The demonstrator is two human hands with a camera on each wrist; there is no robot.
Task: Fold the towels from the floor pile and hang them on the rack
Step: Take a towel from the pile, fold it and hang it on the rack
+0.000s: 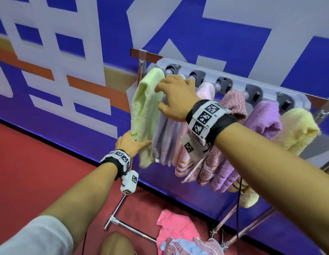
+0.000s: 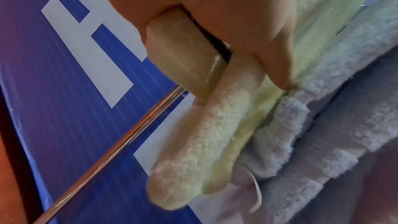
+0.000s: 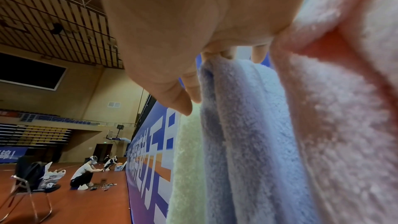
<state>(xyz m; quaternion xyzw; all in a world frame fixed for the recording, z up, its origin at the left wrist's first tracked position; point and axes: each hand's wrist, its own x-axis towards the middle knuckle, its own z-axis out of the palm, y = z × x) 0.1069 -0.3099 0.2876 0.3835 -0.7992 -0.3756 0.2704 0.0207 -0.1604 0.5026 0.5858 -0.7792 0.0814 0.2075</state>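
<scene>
Gripping the green towel [image 1: 145, 115] low at its left edge, the left hand [image 1: 130, 144] pinches; the right hand [image 1: 175, 97] clutches the blue towel [image 1: 164, 137] atop the rack [image 1: 233, 83], centre frame.

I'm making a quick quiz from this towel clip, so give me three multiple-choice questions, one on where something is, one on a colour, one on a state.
1. Where is the unfolded bright pink terry towel?
A. on the red floor
B. on the rack
C. in a hand

2. What colour is the folded towel at the rack's left end?
A. purple
B. light green
C. yellow

3. What is the left hand doing?
A. hanging free
B. holding the green towel's lower part
C. gripping the rack's metal leg

Answers:
1 A, the pink towel lies below the grey towel rack.
2 B, the green towel hangs leftmost.
3 B, left hand fingers hold it.
</scene>
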